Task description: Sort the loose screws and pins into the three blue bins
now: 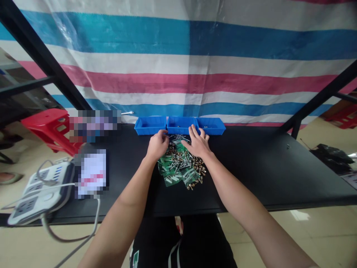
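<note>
A heap of silver screws [178,160], small brass-coloured hardware [200,163] and green clear-fronted packets [172,179] lies on the black tabletop. At the heap's upper left, my left hand [157,145] is closed, its fingers curled; whatever they may hold is hidden. My right hand [199,143] spreads its fingers over the upper right of the heap, fingertips close to the front of the bins. Behind both hands stand three blue bins: a left bin [150,131], a middle bin [178,130] and a right bin [216,131]. A few small metal pieces show in the middle and right ones.
On the left, a white power strip [41,193] with cables sits at the edge of the black table [251,167]. Beside it is a blurred-out flat object [92,173]. A red stool [47,123] stands beyond. Striped sheeting [195,82] hangs behind, between black frame posts.
</note>
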`<state>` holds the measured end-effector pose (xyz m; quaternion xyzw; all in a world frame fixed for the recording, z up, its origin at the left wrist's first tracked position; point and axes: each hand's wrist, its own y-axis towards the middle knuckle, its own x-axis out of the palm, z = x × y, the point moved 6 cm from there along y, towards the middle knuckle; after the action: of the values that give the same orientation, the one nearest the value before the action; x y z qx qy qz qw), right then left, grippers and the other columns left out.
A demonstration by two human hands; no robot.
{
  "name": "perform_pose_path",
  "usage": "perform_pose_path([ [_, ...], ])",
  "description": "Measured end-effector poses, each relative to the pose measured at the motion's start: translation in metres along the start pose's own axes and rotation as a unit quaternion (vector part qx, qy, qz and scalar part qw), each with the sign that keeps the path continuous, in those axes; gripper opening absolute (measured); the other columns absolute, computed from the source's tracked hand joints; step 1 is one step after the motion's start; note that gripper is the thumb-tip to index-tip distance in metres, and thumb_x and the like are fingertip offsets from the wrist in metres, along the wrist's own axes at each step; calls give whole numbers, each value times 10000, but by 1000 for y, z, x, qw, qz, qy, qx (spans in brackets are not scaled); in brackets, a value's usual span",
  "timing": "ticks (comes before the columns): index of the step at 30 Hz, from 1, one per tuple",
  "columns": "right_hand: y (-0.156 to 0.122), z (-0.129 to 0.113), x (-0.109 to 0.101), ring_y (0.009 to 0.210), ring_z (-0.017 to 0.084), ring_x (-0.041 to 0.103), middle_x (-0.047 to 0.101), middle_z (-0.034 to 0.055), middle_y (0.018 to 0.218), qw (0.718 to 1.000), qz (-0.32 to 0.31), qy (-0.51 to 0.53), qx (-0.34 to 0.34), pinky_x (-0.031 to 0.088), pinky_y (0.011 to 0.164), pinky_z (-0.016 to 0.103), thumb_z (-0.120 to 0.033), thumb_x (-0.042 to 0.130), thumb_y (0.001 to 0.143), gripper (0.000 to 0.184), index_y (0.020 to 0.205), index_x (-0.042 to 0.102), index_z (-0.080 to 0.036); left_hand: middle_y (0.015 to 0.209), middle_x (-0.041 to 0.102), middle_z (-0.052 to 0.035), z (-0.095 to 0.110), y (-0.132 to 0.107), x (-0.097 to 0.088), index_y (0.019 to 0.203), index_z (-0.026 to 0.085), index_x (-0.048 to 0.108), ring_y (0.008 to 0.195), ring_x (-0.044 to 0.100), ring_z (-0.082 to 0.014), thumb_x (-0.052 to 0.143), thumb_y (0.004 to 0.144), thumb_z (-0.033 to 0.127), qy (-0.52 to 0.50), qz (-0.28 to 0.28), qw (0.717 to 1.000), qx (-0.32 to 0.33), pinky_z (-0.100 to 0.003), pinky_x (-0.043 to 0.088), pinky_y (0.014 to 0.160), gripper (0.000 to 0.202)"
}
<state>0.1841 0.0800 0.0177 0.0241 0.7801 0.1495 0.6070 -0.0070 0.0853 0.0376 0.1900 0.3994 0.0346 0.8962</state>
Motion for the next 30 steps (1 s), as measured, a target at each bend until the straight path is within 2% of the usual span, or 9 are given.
perform_pose_path([
  [3, -1, -1, 1, 1328, 406, 213, 145, 103, 1576, 1000, 6, -2, -1, 304, 966, 577, -667, 282, 869, 783, 1489, 252, -191, 834, 698, -56, 0, 0, 0, 1091, 159, 605, 814, 647, -212, 463, 815, 239, 11, -2, 1000, 3, -314, 482, 780, 321],
  [5, -2, -2, 0, 1312, 399, 245, 176, 117, 1568, 999, 34, 13, -6, 311, 963, 576, -643, 318, 872, 755, 1473, 298, -187, 852, 703, -60, 2, 0, 0, 1064, 157, 623, 825, 646, -215, 464, 809, 235, 20, -6, 1000, 10, -320, 484, 793, 311],
  [8, -6, 0, -5, 1267, 359, 329, 344, 123, 1503, 991, 107, 83, -23, 328, 977, 541, -562, 383, 886, 643, 1398, 435, -176, 900, 709, -62, 8, -1, 1, 1009, 164, 657, 856, 640, -218, 473, 798, 231, 32, -30, 998, 38, -325, 482, 821, 289],
  [11, -10, 6, -10, 1127, 276, 489, 628, 116, 1219, 962, 177, 196, -62, 381, 969, 431, -445, 410, 904, 431, 1136, 650, -173, 960, 704, -67, 18, -5, 7, 972, 171, 680, 914, 625, -226, 484, 789, 234, 51, -75, 991, 96, -335, 473, 857, 275],
  [13, -12, 14, -14, 920, 227, 583, 703, 98, 931, 942, 202, 259, -63, 433, 886, 365, -403, 416, 904, 364, 872, 701, -179, 993, 696, -74, 25, -9, 13, 987, 171, 683, 946, 612, -238, 493, 787, 246, 75, -107, 982, 137, -352, 466, 875, 286],
  [15, -12, 26, -15, 724, 189, 593, 674, 66, 732, 929, 211, 303, -29, 455, 753, 319, -400, 431, 892, 373, 698, 663, -183, 1028, 685, -80, 31, -13, 19, 1024, 172, 678, 968, 600, -247, 495, 799, 274, 100, -129, 973, 164, -371, 458, 888, 308],
  [19, -3, 37, -15, 570, 153, 550, 606, 21, 584, 919, 185, 347, 11, 402, 585, 266, -422, 492, 847, 359, 614, 616, -179, 1112, 660, -91, 39, -20, 25, 1095, 182, 656, 1041, 576, -263, 502, 834, 387, 129, -146, 965, 173, -399, 433, 910, 366],
  [23, 11, 32, -15, 543, 144, 529, 582, 3, 544, 935, 154, 320, -23, 378, 570, 260, -408, 519, 824, 340, 584, 602, -182, 1111, 664, -95, 42, -22, 28, 1099, 202, 658, 1069, 560, -296, 550, 796, 529, 155, -153, 961, 173, -429, 411, 894, 459],
  [30, 9, 34, -6, 593, 161, 557, 614, 22, 592, 939, 179, 293, -25, 413, 630, 277, -383, 514, 830, 318, 596, 613, -190, 1005, 709, -70, 41, -19, 24, 984, 222, 702, 984, 612, -253, 537, 842, 404, 158, -131, 965, 166, -389, 410, 850, 284],
])
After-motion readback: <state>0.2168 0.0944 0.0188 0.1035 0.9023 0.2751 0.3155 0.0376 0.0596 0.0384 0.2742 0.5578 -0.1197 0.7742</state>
